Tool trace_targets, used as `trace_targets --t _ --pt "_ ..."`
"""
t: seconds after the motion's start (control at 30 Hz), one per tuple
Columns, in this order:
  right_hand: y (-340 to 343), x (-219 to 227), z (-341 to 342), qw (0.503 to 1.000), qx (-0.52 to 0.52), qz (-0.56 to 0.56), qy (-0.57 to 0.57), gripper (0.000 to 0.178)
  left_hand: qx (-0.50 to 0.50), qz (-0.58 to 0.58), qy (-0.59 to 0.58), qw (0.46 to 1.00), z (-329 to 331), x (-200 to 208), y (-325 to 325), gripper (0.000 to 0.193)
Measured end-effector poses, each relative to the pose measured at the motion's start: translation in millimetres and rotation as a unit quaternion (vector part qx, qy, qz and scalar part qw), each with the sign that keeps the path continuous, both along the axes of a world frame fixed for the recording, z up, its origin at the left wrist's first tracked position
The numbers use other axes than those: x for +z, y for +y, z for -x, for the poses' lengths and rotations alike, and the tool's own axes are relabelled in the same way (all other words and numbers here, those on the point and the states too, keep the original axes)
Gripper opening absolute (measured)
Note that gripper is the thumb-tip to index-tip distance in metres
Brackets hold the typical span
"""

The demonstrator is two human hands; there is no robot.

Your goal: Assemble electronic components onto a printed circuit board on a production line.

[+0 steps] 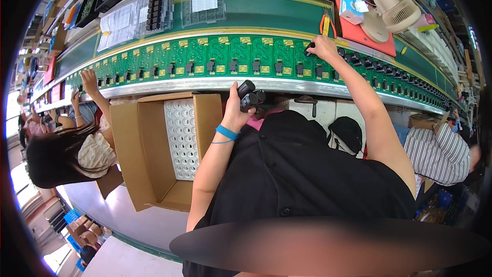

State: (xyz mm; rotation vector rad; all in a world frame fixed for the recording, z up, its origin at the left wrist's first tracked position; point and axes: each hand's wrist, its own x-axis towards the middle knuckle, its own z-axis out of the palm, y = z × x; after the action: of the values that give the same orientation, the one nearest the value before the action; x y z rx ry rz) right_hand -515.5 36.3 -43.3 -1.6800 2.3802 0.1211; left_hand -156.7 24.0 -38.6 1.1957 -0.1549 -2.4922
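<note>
Green circuit boards (260,51) are running left to right in one long row, their flat, glossy faces carrying gold-coloured patches and small, blocky black parts. A smooth silvery rail (230,85) is bordering their near side. At near left, a brown cardboard box (130,156) is standing open, showing matte walls and a white tray (180,132) pitted with round holes. Right of it, the left hand (234,114) is curling partly closed around several smooth black cylinders (246,88), keeping them on the near side of the rail. Farther right, the right hand (324,47) is pinching a dark part (310,48) between nearly closed fingertips over the boards; the hand is hiding some of the board surface beneath. Beyond it, black parts (379,65) are crowding the row's right stretch.

Around these, a long-haired co-worker (64,149) is reaching toward the boards at left. Clear plastic trays (203,16) are lying at far left of centre. Orange-handled pliers (323,23) are resting just beyond the right hand, while a beige fan (397,13) is standing at far right. Nearer right, someone in a striped shirt (438,155) is working.
</note>
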Motion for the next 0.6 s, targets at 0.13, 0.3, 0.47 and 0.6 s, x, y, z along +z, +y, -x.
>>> trace_targets --t 0.13,0.3,0.47,0.6 --pt "5 -4 3 0.996 0.073 0.026 0.033 0.032 0.009 -0.023 -0.028 0.999 1 6 -2 0.043" --pt "7 -2 -1 0.998 0.043 -0.001 0.035 0.039 0.005 -0.019 -0.030 0.999 -1 1 -2 0.048" --pt "10 3 -3 1.000 0.017 -0.010 0.009 0.040 -0.009 -0.014 -0.013 1.000 -3 -3 -4 0.049" --pt "10 -2 0 0.999 0.015 0.029 0.015 0.037 -0.007 -0.014 -0.012 1.000 -2 -1 -5 0.048"
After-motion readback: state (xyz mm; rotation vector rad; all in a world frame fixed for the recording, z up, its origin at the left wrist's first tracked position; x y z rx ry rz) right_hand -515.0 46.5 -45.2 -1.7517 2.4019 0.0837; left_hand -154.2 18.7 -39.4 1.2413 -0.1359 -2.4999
